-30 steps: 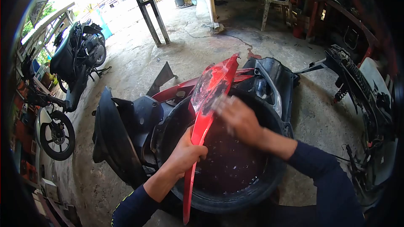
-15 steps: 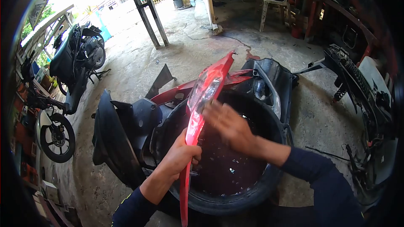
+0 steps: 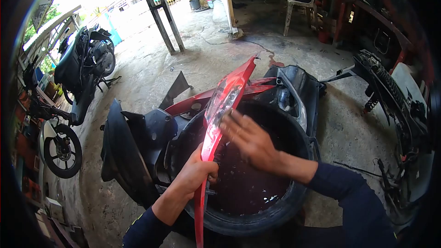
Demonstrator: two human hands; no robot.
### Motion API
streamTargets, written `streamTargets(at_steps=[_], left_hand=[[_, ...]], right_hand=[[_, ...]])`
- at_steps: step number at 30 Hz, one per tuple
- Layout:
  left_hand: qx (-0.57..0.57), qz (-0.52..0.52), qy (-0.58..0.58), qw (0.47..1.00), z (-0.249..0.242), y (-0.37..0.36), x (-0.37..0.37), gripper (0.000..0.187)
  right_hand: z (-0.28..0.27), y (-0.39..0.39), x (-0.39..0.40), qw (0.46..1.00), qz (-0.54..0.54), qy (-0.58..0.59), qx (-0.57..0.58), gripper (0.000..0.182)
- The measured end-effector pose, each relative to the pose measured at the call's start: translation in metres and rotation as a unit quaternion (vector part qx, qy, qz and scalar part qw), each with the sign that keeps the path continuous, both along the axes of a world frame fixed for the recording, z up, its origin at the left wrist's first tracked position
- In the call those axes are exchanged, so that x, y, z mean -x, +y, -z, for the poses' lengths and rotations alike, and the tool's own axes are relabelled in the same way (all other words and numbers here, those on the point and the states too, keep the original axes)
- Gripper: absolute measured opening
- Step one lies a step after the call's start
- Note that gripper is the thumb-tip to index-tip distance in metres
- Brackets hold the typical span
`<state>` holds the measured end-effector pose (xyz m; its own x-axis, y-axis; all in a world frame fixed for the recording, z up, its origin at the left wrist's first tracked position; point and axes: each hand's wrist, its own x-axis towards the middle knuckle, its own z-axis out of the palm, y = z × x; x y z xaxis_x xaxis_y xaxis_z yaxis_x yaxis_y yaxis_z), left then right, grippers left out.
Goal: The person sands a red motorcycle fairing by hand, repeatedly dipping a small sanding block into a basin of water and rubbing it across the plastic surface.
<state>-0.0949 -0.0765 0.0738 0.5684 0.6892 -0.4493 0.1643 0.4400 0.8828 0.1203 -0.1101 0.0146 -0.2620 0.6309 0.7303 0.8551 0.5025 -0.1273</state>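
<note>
My left hand (image 3: 196, 174) is closed around the lower, narrow part of a long red motorcycle body panel (image 3: 232, 80), which stands up at a slant. Dark and greyish patches mark the panel's glossy middle. My right hand (image 3: 250, 140) has its fingers stretched out, slightly blurred, with the fingertips at the panel's right edge near those patches. Whether anything lies under the fingertips is hidden. Below both hands sits a round black tub (image 3: 248, 227) holding dark reddish liquid with some bubbles on top.
Black plastic fairings (image 3: 128, 151) lean left of the tub. Behind it lie another red panel (image 3: 188, 104) and a dark fairing (image 3: 301, 87). A motorcycle (image 3: 82, 69) stands at left, a stripped frame (image 3: 381, 78) at right. Farther back are a metal post (image 3: 161, 14) and a chair (image 3: 301, 4).
My right hand has shifted slightly along the panel's edge, its fingers a little more spread. The left hand keeps its grip, and the panel has barely moved. Glints on the liquid have changed.
</note>
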Motion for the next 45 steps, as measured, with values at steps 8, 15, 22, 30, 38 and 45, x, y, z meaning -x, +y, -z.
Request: streamTargets(at_steps=[8, 15, 22, 30, 38, 45], left_hand=[[-0.024, -0.002, 0.003, 1.000, 0.004, -0.006, -0.005, 0.073], [-0.018, -0.015, 0.008, 1.000, -0.013, -0.009, -0.006, 0.074], [-0.006, -0.006, -0.018, 1.000, -0.003, -0.008, -0.002, 0.062], [-0.023, 0.001, -0.008, 1.000, 0.001, -0.008, -0.002, 0.066], [-0.050, 0.013, 0.012, 0.999, 0.001, -0.010, 0.001, 0.069], [-0.065, 0.016, 0.027, 0.997, 0.005, -0.014, 0.006, 0.074]], right_hand=[[-0.003, 0.012, -0.013, 0.998, 0.041, -0.038, 0.013, 0.049], [-0.013, 0.007, -0.006, 0.997, 0.039, -0.060, -0.001, 0.048], [-0.021, -0.001, -0.003, 0.997, 0.038, -0.069, 0.012, 0.048], [-0.012, 0.012, -0.014, 0.997, 0.042, -0.069, -0.003, 0.046], [-0.006, 0.020, -0.021, 0.994, 0.054, -0.094, -0.007, 0.046], [-0.012, 0.008, -0.017, 0.996, 0.030, -0.079, -0.008, 0.041]])
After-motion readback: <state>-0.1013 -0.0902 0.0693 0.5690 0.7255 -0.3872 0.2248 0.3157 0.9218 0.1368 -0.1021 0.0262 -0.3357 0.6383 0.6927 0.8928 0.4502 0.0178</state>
